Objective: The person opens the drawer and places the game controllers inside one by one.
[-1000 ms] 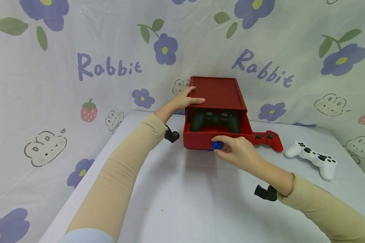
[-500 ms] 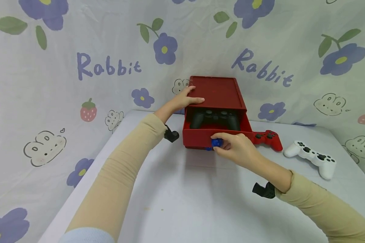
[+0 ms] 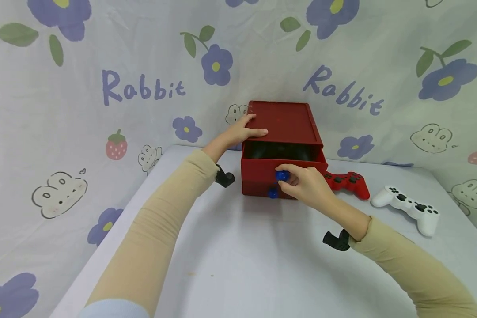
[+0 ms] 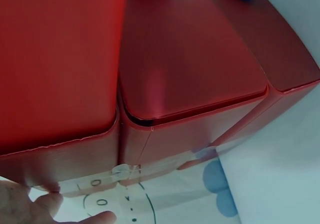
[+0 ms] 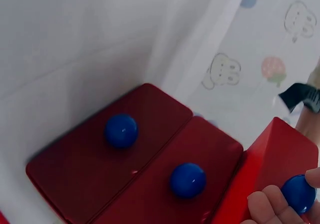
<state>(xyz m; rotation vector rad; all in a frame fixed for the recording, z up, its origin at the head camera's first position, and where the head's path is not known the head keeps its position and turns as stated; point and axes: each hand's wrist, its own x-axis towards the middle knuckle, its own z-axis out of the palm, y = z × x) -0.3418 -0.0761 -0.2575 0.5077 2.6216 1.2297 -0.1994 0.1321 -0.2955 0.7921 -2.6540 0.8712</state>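
A red drawer box (image 3: 280, 121) stands at the back of the table. Its top drawer (image 3: 258, 170) is pulled partly out, and a dark controller (image 3: 258, 152) shows dimly in the shadow inside. My right hand (image 3: 308, 183) pinches the blue knob (image 3: 282, 176) of that drawer between thumb and fingers. The right wrist view shows this knob (image 5: 299, 194) and two lower drawers with their own blue knobs. My left hand (image 3: 238, 132) rests on the box's left top edge, thumb across the top, fingers fairly straight.
To the right of the box lies a red game controller (image 3: 351, 183), partly behind my right hand. A white game controller (image 3: 407, 207) lies farther right on the white table (image 3: 238, 265). A printed cloth (image 3: 143, 119) hangs behind the box.
My right hand has pushed the top drawer inward, away from me, and the dark controller has slid back under the box's top with it. The left hand stays put.
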